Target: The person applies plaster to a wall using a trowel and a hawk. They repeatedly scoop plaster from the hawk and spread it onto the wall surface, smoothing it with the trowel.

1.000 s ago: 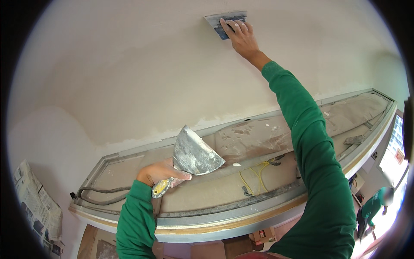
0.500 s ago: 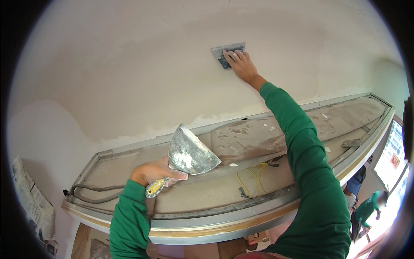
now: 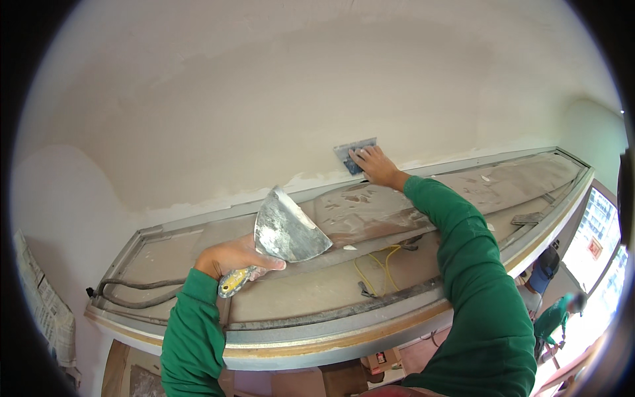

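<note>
My right hand (image 3: 377, 165) grips a flat, dark-backed scraper blade (image 3: 350, 153), pressed to the plastered wall (image 3: 278, 99) just above the ledge. Its fingers are spread over the blade's back. My left hand (image 3: 231, 257) is closed round the yellow, speckled handle of a wide putty knife (image 3: 291, 228). That knife's broad metal blade points up and away, with a patch of white compound on its face. It is held over the ledge, apart from the wall. Smooth grey-beige filler covers the wall, with a rough, paler strip along its bottom edge.
Below the wall runs a framed ledge (image 3: 317, 341) holding a dusty plastic sheet (image 3: 370, 212), a yellow cord (image 3: 387, 271), grey cables (image 3: 142, 286) and a small block (image 3: 527, 218). Newspaper (image 3: 49, 304) hangs at left. Two people stand lower right near a bright window (image 3: 592, 225).
My right hand has slid the scraper down the wall, from high up to just above the ledge. My left hand still holds the putty knife in nearly the same place.
</note>
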`<state>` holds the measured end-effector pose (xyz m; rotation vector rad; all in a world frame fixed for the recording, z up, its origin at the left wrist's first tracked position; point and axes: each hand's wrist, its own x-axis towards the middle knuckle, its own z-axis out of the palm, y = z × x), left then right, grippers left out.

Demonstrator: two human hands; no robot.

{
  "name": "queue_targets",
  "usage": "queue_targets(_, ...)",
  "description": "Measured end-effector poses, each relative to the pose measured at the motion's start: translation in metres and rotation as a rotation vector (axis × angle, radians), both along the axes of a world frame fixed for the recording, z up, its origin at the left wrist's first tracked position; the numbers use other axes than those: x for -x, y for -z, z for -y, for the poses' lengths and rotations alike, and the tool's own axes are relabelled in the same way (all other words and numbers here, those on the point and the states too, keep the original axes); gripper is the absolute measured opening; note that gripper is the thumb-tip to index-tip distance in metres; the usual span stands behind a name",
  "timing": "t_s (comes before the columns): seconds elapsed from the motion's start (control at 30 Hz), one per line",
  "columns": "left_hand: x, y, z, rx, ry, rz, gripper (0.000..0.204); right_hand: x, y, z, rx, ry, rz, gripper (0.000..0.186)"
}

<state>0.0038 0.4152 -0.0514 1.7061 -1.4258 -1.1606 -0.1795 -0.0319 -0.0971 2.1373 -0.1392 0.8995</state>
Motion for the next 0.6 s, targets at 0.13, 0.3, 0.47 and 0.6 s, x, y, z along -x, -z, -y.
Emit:
queue_targets(0.13,0.006,-0.003,0.001,0.072,0.013,-0.016,0.036,0.033,0.013,-0.009,-0.037,-0.024,-0.149,0.064)
queue_targets(0.3,0.015,-0.001,-0.003,0.066,-0.038,-0.063,0.030,0.082,-0.008,-0.080,-0.230,-0.229,-0.140,0.056)
queue_targets(0.47,0.027,0.004,-0.013,0.072,0.089,-0.336,0.029,0.133,-0.043,-0.217,-0.152,-0.685,-0.016,0.061)
queue_targets(0.6,0.052,-0.002,-0.007,0.004,0.345,-0.625,0.039,0.176,-0.044,-0.291,-0.011,-0.970,0.020,0.052)
